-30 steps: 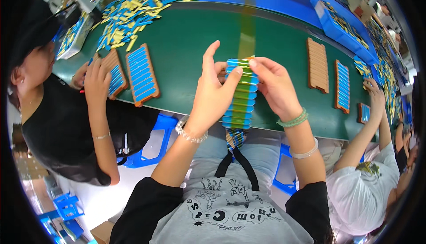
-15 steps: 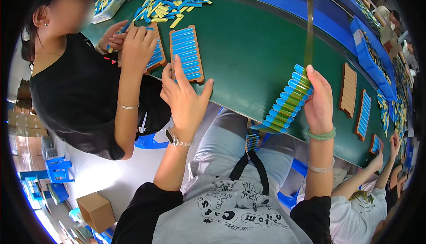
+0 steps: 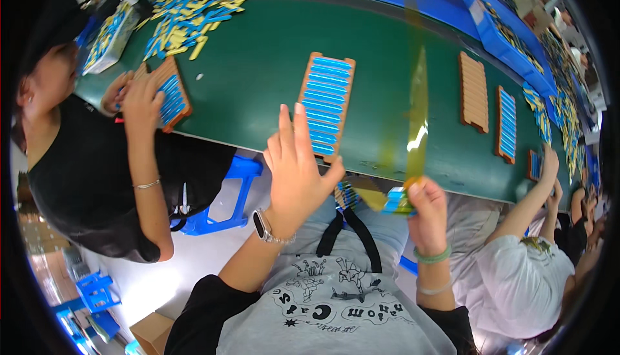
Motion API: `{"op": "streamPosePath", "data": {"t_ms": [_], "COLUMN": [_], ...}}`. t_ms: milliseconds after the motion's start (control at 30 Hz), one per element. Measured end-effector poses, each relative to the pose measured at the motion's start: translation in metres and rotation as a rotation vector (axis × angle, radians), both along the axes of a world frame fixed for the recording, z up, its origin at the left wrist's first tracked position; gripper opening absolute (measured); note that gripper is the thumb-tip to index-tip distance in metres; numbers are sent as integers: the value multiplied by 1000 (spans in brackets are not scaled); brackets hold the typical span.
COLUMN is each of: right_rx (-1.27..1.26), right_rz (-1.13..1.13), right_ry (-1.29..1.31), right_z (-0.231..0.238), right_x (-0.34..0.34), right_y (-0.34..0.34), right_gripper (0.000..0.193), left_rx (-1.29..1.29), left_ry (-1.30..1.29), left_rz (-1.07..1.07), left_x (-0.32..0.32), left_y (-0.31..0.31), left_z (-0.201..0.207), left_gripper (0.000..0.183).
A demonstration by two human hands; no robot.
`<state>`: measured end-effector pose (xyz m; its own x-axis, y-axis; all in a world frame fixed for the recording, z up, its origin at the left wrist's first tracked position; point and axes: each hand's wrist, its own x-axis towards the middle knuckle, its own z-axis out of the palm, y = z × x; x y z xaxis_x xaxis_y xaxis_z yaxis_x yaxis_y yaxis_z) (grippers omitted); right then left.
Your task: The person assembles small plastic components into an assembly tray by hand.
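My left hand [image 3: 298, 164] is open, its fingers stretched over the near end of a brown grooved tray [image 3: 346, 106]. A row of blue sticks [image 3: 326, 98] fills that tray's grooves. My right hand [image 3: 428, 216] pinches a see-through yellow tape [image 3: 418, 109] at the table's front edge. The tape rises from my fingers past the top of the picture. Beside those fingers hangs a strip of blue sticks [image 3: 395, 200] stuck to the tape, partly hidden and blurred.
A co-worker at the left handles blue sticks over another brown tray [image 3: 173, 93]. Behind lies a pile of yellow and blue sticks [image 3: 194, 12] and a white bin [image 3: 113, 38]. At the right are an unfilled brown tray [image 3: 473, 90], a filled one [image 3: 507, 122] and a blue bin [image 3: 504, 32].
My right hand has lowered toward me, bringing the taped strip down past the table edge. The filled tray stands farther right in view and apart from the co-worker's, with my left hand still at it.
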<state>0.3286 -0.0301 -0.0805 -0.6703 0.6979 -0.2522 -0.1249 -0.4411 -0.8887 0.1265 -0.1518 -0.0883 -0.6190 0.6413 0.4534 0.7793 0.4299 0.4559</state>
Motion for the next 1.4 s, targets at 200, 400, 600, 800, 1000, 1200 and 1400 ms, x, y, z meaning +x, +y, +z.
{"op": "streamPosePath", "data": {"t_ms": [200,400,600,800,1000,1200,1400], "right_rx": [-66,-121,-132,-108,-1,191,389], "right_rz": [8,44,19,24,-48,-71,55], "right_ry": [-70,-113,-157,-181,-115,-138,-364], "right_z": [-3,4,3,5,11,6,11], "right_x": [29,29,24,26,13,-5,-5], "right_y": [-33,-27,-31,-29,-14,4,14], "right_gripper": [10,12,15,12,35,41,32], "left_rx": [-96,-58,61,-13,-10,46,80], "left_ry": [-56,-402,-921,-920,-202,46,82], "left_rz": [-245,-411,-524,-776,-723,-539,-486], "left_x": [43,28,-72,-95,-110,-122,-130], "left_y": [32,44,141,192,200,194,195], "left_z": [11,22,44,41,41,27,22], "left_gripper": [108,100,62,72,96,93,92]}}
